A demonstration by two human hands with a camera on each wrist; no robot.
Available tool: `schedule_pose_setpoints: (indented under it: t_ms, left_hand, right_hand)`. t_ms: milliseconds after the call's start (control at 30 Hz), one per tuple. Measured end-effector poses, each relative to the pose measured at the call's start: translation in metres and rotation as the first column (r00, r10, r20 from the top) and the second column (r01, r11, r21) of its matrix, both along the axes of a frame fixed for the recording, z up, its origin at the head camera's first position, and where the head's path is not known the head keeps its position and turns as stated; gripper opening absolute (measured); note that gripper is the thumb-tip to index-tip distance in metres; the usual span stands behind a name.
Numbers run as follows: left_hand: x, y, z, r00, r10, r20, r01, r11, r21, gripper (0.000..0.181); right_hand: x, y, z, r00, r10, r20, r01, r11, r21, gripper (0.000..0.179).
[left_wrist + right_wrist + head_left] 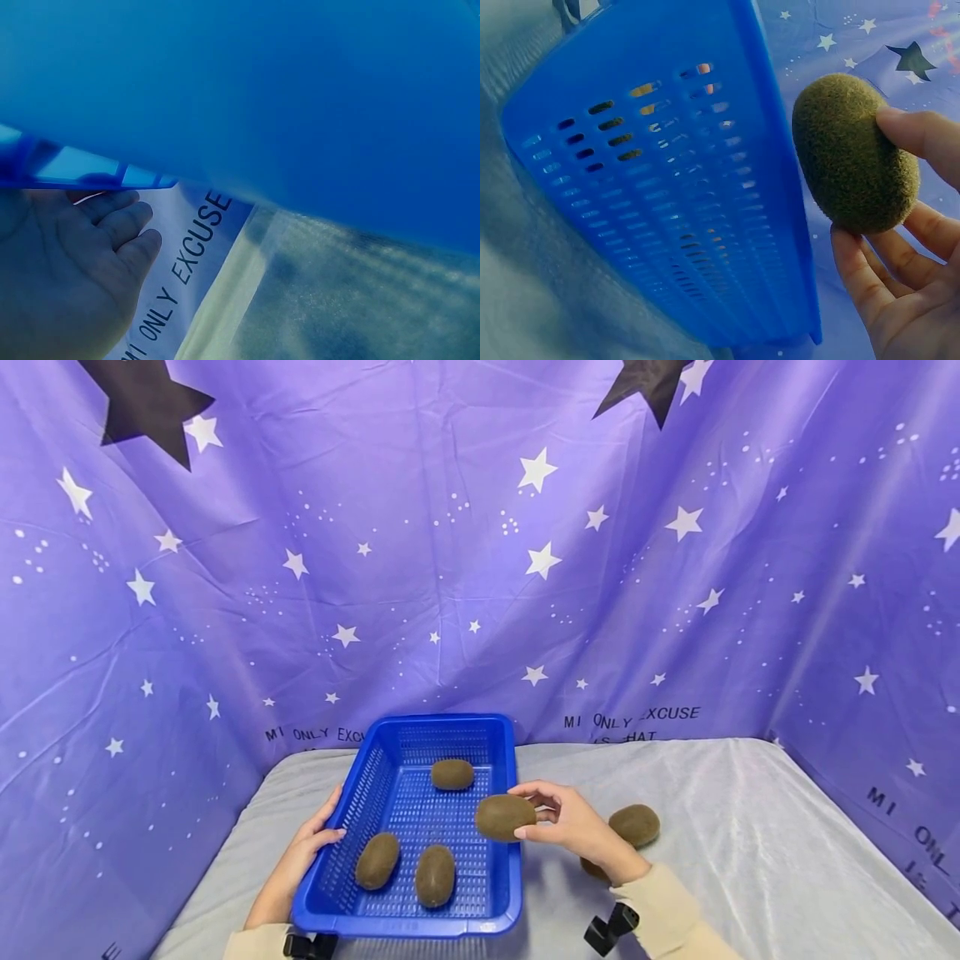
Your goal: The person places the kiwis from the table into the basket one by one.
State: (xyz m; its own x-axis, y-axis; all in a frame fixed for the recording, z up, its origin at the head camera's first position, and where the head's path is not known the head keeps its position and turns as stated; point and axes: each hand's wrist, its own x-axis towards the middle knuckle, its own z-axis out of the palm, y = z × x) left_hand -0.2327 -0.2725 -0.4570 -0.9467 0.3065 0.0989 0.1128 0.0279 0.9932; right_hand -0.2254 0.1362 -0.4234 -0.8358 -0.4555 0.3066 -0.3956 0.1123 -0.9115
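Observation:
A brown fuzzy kiwi (506, 818) is pinched between the thumb and fingers of my right hand (566, 822), over the right rim of the blue plastic basket (405, 928). In the right wrist view the kiwi (855, 154) shows beside the basket's slotted wall (705, 172). My left hand (300, 860) holds the basket's left side, its thumb over the rim and its fingers outside. In the left wrist view, that hand's fingers (124, 217) lie under the rim. Inside the basket lie one kiwi (452, 774) at the back and two nearer the front, a kiwi (377, 861) and another kiwi (435, 876).
Right of the basket, a kiwi (634, 825) lies on the grey cloth-covered table (772, 860). Another kiwi (595, 868) is mostly hidden behind my right wrist. A purple star-printed curtain (450, 568) encloses the table's back and sides.

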Motion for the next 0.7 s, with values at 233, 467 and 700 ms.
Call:
schedule_pose_setpoints:
  t_ms: [233,467,700]
  left_hand:
    - [0.0,0.0,0.0,1.0,-0.03,0.006,0.03,0.999,0.022,0.072]
    - [0.0,0.002,0.001,1.0,0.009,0.015,-0.008,1.0,-0.005,0.072]
    - [0.001,0.001,0.001,1.0,0.01,0.026,-0.01,1.0,0.014,0.072]
  right_hand:
    - [-0.003,-0.008,-0.002,0.999,0.001,-0.045,-0.001,1.0,0.007,0.044]
    - [-0.004,-0.013,-0.003,0.999,-0.01,-0.048,0.01,1.0,0.007,0.045]
    - [-0.004,-0.02,-0.002,0.999,-0.018,-0.037,0.019,1.0,0.021,0.046]
